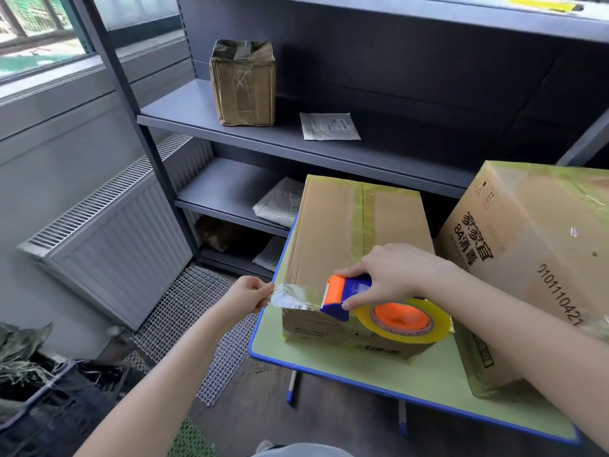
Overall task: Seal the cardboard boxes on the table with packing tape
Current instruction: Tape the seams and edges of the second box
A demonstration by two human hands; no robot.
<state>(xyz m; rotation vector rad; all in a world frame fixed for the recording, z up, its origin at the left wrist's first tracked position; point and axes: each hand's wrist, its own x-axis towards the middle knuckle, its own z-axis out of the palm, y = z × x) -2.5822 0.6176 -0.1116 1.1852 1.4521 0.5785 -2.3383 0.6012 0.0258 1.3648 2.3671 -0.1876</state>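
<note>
Right hand (392, 275) gripping tape dispenser (349, 296), left hand (247, 296) pinching tape (290, 296)

Daylight is coming through a window (39, 31) at 10 o'clock, a white radiator (112, 245) is leaning against the grey wall (49, 179) at 9 o'clock, and grey metal shelving (296, 140) is standing at 12 o'clock.

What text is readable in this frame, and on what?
"84消毒", with larger Chinese characters beside it: side of the big box on the right.
"01011042", cut off by the arm: same box, lower down.
Small print on the front of the middle box: too blurred to read.
Labels on the white envelope and the white bag on the shelves: too small to read.
</note>
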